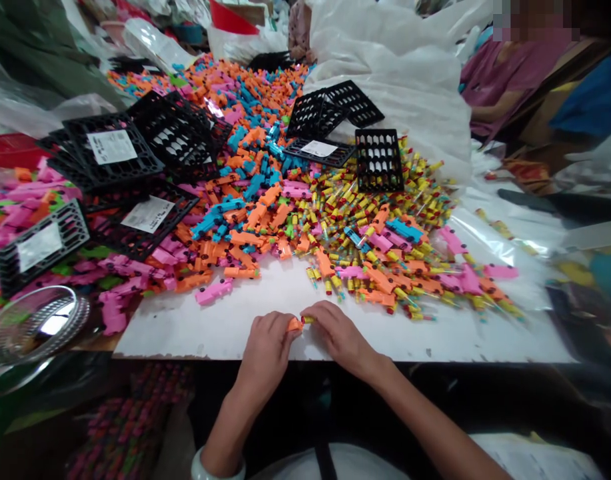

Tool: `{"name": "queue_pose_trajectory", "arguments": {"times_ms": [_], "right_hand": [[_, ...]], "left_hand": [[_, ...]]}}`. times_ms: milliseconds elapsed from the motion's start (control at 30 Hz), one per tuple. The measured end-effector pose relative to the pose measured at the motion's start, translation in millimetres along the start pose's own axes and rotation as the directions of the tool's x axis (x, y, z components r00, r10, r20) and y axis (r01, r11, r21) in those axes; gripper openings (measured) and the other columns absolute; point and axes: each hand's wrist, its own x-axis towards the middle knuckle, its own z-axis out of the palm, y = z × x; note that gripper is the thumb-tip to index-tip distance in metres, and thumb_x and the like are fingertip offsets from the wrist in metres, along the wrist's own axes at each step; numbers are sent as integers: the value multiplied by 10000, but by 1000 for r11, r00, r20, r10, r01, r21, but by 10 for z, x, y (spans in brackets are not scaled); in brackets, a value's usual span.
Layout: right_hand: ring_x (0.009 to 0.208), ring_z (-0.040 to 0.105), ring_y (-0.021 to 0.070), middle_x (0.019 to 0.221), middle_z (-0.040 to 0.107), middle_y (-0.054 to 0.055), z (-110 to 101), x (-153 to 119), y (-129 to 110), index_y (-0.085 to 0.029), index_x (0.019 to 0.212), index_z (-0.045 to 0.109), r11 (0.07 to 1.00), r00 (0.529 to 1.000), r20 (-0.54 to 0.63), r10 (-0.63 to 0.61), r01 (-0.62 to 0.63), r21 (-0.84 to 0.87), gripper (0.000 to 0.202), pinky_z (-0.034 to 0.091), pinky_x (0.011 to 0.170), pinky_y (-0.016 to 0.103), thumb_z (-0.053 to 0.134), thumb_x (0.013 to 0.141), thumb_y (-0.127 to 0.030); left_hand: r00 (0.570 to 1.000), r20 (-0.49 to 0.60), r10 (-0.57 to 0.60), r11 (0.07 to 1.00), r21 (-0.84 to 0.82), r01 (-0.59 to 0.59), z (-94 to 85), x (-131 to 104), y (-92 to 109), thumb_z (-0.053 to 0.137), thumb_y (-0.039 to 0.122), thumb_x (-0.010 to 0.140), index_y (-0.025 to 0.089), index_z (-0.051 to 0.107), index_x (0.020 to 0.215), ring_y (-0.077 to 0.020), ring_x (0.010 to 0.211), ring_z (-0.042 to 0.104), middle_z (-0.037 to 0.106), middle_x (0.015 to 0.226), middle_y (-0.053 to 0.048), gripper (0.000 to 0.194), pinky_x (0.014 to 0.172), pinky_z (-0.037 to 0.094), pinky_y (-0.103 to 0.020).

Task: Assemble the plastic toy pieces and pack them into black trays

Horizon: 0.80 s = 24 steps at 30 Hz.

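Near the front edge of the white tabletop (pixel 185 333), my left hand (pixel 268 343) is closed around an orange toy car (pixel 294 325), mostly hidden by the fingers. Right beside it, my right hand (pixel 338 337) pinches a small yellow tube with a red end (pixel 309 320). The tube and the car are very close together; whether they touch I cannot tell. Beyond my hands lies a pile of similar yellow tubes (pixel 335 200), with orange, pink and blue toy cars (pixel 380 279) on its near side. A pink toy car (pixel 214 291) lies ahead of my left hand.
Black slotted trays (pixel 150 177) lie on the heap of colourful toy cars (pixel 255 180) at left, and another black tray (pixel 379 160) stands on the tubes. A clear round basket (pixel 32 327) sits at the left edge. A person in a pink top (pixel 520 73) is at far right.
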Motion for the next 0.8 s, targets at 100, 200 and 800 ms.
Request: {"name": "queue_pose_trajectory", "arguments": {"times_ms": [100, 200, 800], "right_hand": [[1026, 516, 208, 1100, 569, 106, -13, -3, -4, -205, 1242, 515, 997, 998, 18, -61, 62, -39, 494, 487, 899, 377, 388, 822, 22], [971, 517, 203, 1051, 566, 101, -36, -14, -38, -194, 1221, 526, 985, 988, 92, -124, 134, -112, 484, 498, 842, 361, 373, 818, 26], [1045, 531, 275, 1053, 635, 115, -703, 50, 157, -209, 1118, 589, 819, 926, -360, -110, -121, -561, 240, 381, 921, 437, 515, 936, -347]], "left_hand": [[999, 37, -4, 999, 34, 2, -9, 4, 1, 382, 337, 956, 197, 596, 958, -221, 838, 558, 641, 888, -58, 256, 780, 415, -388], [999, 43, -33, 999, 26, 31, -18, -9, -3, 405, 342, 942, 199, 618, 937, -222, 806, 561, 647, 853, -59, 257, 749, 423, -374], [930, -363, -54, 996, 49, 76, -431, 338, -232, 434, 369, 919, 192, 558, 1205, -272, 1171, 504, 566, 1212, -145, 358, 1028, 399, -463]]}}
